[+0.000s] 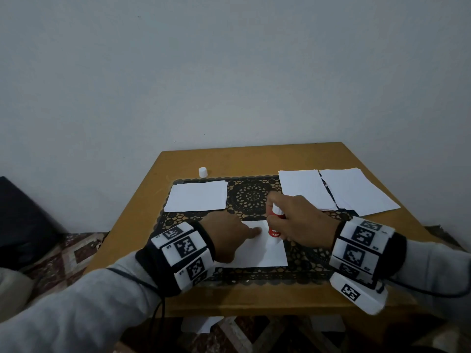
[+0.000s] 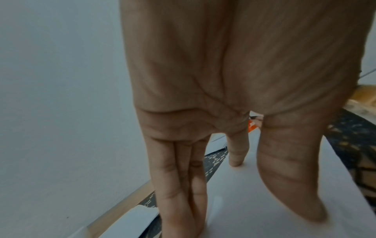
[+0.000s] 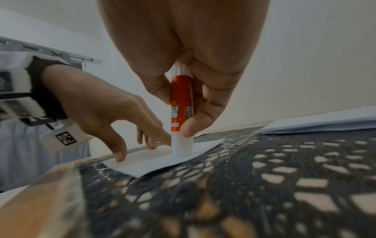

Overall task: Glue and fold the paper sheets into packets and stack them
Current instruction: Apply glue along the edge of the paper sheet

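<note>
Right hand [image 3: 183,67] pressing a glue stick [image 3: 181,112] upright onto a paper sheet [image 3: 162,161].
Left hand [image 3: 109,106] fingertips hold the sheet down on a black lace mat [image 3: 244,177]; stacked paper [image 3: 317,124] lies behind.

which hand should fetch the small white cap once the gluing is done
Left, probably. The small white cap stands on the far left of the wooden table, on the left hand's side; that hand only presses the white paper sheet, while the right hand grips the red glue stick.
</note>
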The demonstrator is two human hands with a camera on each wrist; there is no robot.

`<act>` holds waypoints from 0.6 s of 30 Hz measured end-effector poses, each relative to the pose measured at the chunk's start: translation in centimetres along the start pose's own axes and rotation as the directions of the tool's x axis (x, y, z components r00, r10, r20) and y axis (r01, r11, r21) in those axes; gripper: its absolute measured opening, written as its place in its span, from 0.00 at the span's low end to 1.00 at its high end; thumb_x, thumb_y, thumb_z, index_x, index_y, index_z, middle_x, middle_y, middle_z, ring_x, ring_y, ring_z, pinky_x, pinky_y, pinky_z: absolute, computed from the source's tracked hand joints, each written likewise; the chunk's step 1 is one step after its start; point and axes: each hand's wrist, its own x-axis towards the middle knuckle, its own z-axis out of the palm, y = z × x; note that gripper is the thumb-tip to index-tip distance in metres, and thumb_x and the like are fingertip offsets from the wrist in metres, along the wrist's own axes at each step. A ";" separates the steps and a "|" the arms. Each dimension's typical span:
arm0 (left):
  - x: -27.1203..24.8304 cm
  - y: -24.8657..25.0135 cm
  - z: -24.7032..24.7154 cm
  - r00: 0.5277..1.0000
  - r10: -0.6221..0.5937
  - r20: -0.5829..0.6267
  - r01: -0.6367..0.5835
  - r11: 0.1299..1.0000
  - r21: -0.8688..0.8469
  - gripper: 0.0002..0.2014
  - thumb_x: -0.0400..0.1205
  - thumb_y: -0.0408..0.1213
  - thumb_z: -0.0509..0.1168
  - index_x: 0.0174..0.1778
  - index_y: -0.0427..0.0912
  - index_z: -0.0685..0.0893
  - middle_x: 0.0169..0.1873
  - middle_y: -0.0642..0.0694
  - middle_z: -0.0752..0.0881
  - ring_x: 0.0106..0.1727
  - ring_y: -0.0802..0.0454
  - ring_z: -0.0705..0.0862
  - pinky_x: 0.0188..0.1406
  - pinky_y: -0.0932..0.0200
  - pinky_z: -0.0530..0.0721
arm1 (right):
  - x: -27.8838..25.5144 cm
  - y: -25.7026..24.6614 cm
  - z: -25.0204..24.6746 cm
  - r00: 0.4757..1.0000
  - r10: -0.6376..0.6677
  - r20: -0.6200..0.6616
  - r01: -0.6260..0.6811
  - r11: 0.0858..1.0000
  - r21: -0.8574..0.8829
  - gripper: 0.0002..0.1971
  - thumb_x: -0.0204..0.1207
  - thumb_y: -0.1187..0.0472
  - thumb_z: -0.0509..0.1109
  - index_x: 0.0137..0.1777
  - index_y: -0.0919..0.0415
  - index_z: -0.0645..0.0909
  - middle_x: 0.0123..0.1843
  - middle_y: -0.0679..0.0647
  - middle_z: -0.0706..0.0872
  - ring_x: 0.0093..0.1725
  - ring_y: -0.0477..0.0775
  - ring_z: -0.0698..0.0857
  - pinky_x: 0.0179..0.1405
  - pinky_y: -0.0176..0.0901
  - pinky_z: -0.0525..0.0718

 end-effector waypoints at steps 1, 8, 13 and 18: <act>0.0 -0.1 0.1 1.000 -0.004 -0.001 0.004 1.000 -0.007 0.40 0.81 0.38 0.66 0.83 0.58 0.49 0.41 0.42 0.82 0.43 0.45 0.82 0.39 0.55 0.82 | -0.3 0.0 0.1 1.000 -0.003 0.007 0.003 1.000 0.007 0.03 0.80 0.60 0.64 0.45 0.55 0.73 0.39 0.55 0.87 0.36 0.52 0.86 0.41 0.54 0.88; 1.0 -0.5 -0.2 0.999 -0.022 -0.049 0.011 0.977 -0.213 0.31 0.79 0.50 0.68 0.78 0.56 0.67 0.67 0.42 0.73 0.65 0.44 0.74 0.60 0.50 0.79 | -2.2 -0.6 0.0 0.998 0.031 0.055 -0.034 0.998 0.052 0.02 0.81 0.59 0.65 0.47 0.56 0.75 0.38 0.52 0.86 0.38 0.52 0.87 0.42 0.49 0.88; 2.3 -0.6 0.0 0.998 -0.050 -0.028 0.036 0.930 -0.366 0.38 0.72 0.52 0.74 0.76 0.52 0.65 0.70 0.42 0.71 0.69 0.42 0.71 0.66 0.45 0.76 | -2.4 -0.9 -1.1 0.991 0.059 0.123 -0.077 0.986 0.149 0.05 0.82 0.62 0.63 0.48 0.63 0.75 0.36 0.59 0.88 0.33 0.60 0.89 0.30 0.42 0.86; 2.8 -1.6 -0.1 0.997 -0.083 0.001 0.076 0.907 -0.415 0.45 0.68 0.55 0.77 0.78 0.53 0.62 0.70 0.43 0.70 0.69 0.43 0.69 0.66 0.45 0.75 | -1.5 -1.0 -3.9 0.993 0.115 0.039 -0.121 0.947 0.297 0.06 0.81 0.64 0.63 0.47 0.67 0.76 0.36 0.64 0.89 0.32 0.67 0.89 0.28 0.51 0.86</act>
